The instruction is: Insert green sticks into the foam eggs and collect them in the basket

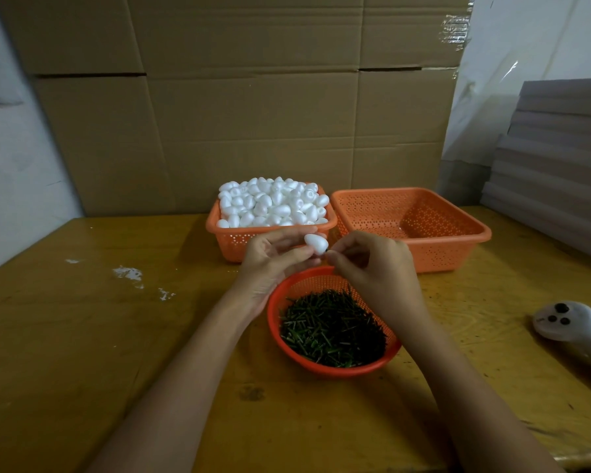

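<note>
Green sticks (333, 331) lie nearest, at six o'clock, handy for picking. The left hand (270, 264) pinches a foam egg (316, 243) steady while the right hand (372, 264) pinches a stick (326, 250) at its tip.

We run a single head-worn wide-angle view, looking forward and down across the wooden table (82, 336) toward its far edge, where cardboard boxes (253, 97) fill the background. It sits close: both forearms come in from the bottom of the frame, and the left hand (270, 264) and right hand (372, 268) meet near the centre. We see the table's left edge slanting off at the left side, its near edge shows only at the bottom right, and the far right corner lies behind stacked boards (560, 148).
</note>
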The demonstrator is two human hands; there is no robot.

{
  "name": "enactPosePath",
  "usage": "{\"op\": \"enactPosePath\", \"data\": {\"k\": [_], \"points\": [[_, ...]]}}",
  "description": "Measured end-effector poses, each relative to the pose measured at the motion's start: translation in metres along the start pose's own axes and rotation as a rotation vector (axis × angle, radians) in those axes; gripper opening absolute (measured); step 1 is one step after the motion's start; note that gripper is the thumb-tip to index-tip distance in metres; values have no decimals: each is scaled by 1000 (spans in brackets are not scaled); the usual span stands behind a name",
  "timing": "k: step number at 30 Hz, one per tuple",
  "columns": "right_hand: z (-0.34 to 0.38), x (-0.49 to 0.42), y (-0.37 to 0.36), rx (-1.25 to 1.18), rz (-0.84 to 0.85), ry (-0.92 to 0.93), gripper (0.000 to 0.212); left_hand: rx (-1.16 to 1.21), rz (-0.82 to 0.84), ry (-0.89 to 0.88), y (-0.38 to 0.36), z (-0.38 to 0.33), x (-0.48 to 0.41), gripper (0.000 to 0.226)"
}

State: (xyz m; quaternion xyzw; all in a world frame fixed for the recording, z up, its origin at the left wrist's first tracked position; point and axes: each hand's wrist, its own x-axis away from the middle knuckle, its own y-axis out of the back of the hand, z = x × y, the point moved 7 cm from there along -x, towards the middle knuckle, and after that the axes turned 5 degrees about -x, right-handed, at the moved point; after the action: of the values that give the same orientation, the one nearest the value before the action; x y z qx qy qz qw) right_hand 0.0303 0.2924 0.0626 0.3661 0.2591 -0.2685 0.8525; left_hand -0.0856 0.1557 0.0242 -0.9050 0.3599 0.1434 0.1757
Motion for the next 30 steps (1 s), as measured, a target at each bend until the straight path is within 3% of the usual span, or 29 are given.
{"op": "enactPosePath", "data": {"k": [12,16,30], "points": [[0,1,-8,-166,123,-101,8,-79,-76,16,2,-1,0,30],[3,2,-8,-170,122,-95,6,-121,-86,-12,3,-1,0,21],[7,6,-8,-147,103,-70,32,-222,-66,-81,-2,-7,2,24]]}}
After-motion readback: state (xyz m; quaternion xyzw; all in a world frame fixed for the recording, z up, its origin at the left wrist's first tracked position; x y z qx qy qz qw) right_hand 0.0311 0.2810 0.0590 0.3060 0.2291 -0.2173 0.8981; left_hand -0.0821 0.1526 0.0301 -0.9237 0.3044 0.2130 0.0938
